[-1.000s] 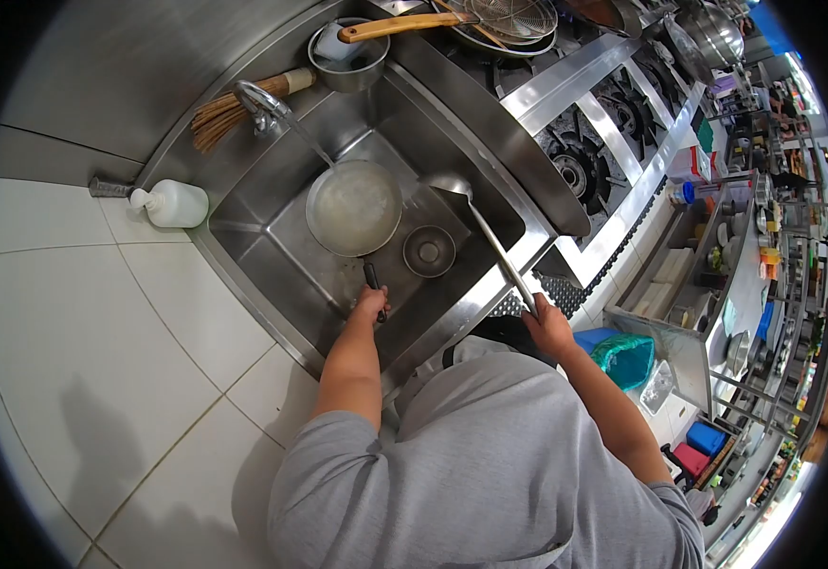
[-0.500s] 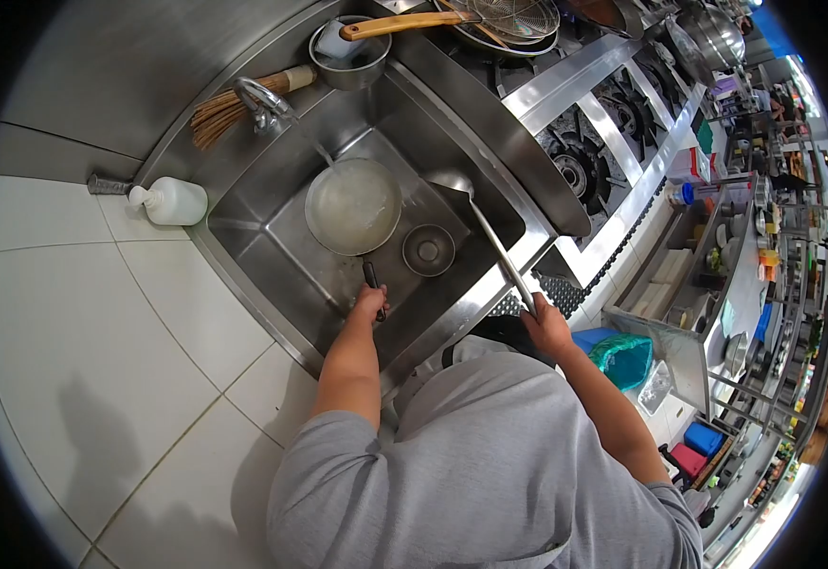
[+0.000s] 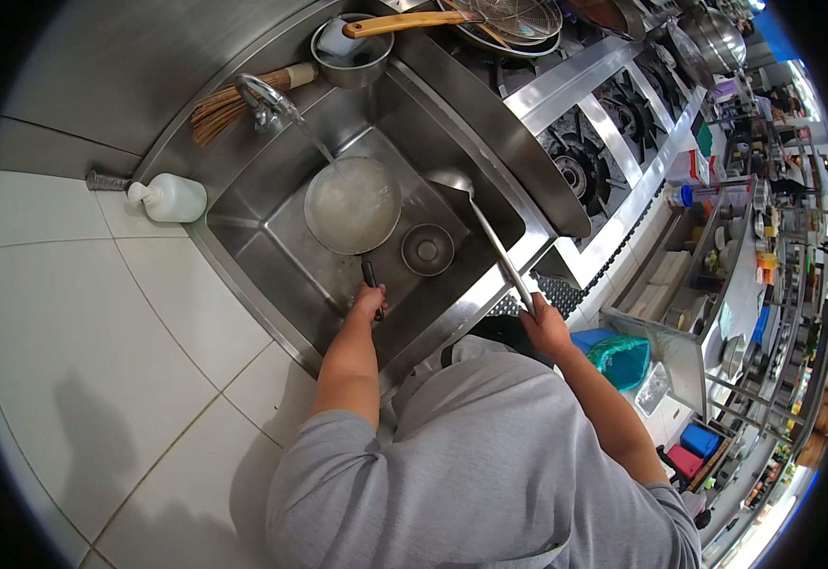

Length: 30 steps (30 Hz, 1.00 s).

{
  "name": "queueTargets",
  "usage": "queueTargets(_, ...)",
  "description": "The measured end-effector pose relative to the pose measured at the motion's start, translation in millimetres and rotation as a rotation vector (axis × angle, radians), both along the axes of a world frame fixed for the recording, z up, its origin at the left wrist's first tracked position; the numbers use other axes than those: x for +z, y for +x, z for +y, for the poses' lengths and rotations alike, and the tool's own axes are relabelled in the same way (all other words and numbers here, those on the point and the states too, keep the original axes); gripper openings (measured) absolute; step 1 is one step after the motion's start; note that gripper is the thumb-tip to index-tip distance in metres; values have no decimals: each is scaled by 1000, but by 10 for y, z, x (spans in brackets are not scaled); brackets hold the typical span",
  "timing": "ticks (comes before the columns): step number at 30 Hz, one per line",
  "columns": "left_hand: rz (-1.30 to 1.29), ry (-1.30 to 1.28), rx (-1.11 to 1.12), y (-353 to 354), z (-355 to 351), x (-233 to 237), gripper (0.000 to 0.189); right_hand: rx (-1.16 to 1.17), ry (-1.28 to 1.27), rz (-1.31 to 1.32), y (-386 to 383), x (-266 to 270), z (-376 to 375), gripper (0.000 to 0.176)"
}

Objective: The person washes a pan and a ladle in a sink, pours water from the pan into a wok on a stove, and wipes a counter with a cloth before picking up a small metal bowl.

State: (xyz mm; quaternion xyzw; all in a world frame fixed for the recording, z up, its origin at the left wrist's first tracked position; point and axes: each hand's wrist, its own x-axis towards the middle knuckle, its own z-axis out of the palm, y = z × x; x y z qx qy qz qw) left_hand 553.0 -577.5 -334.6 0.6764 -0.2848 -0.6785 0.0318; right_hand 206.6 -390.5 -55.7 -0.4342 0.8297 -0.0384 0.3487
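While water (image 3: 317, 142) is being run, handles (image 3: 369, 275) are being gripped.
At the sink (image 3: 300, 270): left hand (image 3: 369, 302), pan (image 3: 352, 206); right hand (image 3: 545, 326), ladle (image 3: 491, 233).

Sink (image 3: 324, 275) shiny s/steel; pan handle (image 3: 368, 273) matt, prob. plastic.

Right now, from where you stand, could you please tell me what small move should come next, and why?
I would probably tip the pan gently toward the drain: water from the faucet is running into it, its contents look cloudy, the left hand grips its handle, and the ladle is clear of it.
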Motion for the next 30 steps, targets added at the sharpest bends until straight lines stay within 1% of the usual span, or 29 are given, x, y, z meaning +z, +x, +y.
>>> queueTargets(2,-5,-1,7,-7,0,17,17,-27,25,-30,17,51,-37,32)
queueTargets(5,-9,4,15,-13,-3,20,18,-5,15,-2,13,24,-28,31)
queueTargets(8,-12,-5,24,-6,12,-52,21,10,-26,15,0,-19,6,30)
queueTargets(11,-18,-6,18,20,20,-124,24,-19,28,-8,19,43,-40,30)
queueTargets(13,-28,-15,5,27,20,-138,26,-12,17,-3,13,23,-26,31)
queueTargets(17,-60,-13,26,16,22,-88,26,-15,19,2,43,78,-59,31)
queueTargets(25,-56,0,26,24,18,-166,27,-4,24,11,40,104,-74,31)
queueTargets(30,-80,-64,46,34,47,-259,27,3,27,19,40,124,-86,32)
